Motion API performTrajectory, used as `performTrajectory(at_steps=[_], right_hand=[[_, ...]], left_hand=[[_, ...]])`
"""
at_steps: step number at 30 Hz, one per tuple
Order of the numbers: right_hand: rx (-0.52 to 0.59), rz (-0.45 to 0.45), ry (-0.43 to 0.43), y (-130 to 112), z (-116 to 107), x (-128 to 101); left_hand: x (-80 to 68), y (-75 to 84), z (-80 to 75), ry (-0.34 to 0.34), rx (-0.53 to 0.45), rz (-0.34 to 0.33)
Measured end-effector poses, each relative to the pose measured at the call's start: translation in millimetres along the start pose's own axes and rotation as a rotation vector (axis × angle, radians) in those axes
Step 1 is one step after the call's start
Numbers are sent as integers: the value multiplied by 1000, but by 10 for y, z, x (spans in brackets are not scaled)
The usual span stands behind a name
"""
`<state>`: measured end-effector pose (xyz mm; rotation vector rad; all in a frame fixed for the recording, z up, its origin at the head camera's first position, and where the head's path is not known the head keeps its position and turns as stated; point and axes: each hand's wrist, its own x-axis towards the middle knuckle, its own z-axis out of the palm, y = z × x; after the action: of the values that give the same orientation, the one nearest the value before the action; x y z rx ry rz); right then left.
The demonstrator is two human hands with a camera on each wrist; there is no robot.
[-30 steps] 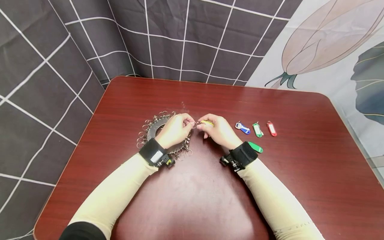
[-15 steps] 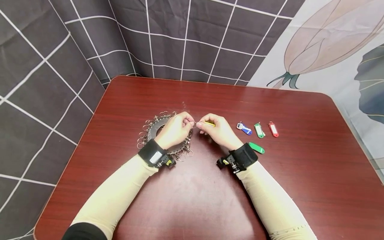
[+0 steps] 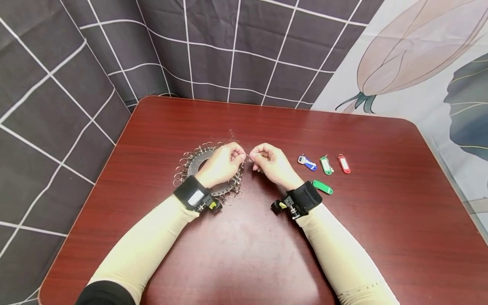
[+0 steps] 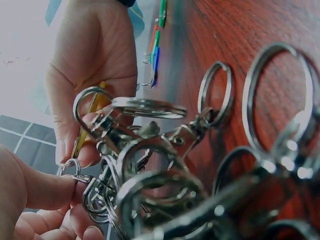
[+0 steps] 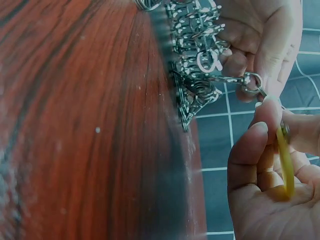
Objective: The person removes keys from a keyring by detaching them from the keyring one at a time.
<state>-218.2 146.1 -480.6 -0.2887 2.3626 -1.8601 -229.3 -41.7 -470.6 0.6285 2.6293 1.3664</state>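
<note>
near table (image 3: 244,254) – bare | left – ring pile (image 3: 190,163) | right – key tags (image 3: 325,167)

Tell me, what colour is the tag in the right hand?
Yellow. The tag is pinched by the right hand; the right wrist view shows it best.

A big bunch of shiny key rings (image 4: 165,165) lies on the red counter (image 4: 250,35). The left hand (image 4: 30,200) pinches one small ring (image 4: 67,167). The right hand (image 4: 95,55) holds a yellow tag (image 4: 90,112).
</note>
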Motion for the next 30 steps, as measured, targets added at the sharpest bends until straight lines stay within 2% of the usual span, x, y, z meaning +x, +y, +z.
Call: performTrajectory(at_steps=[5,14,22,30], right_hand=[[-9,19,-2,19,4,-9],[-14,-8,16,24,-9,4],[29,-9,29,30,7,11],[125,10,90,15,26,-5]], left_hand=[[-3,12,12,13,3,1],[-6,69,52,66,44,69],[-15,115,48,71,98,115],[-5,73,43,-19,26,30]])
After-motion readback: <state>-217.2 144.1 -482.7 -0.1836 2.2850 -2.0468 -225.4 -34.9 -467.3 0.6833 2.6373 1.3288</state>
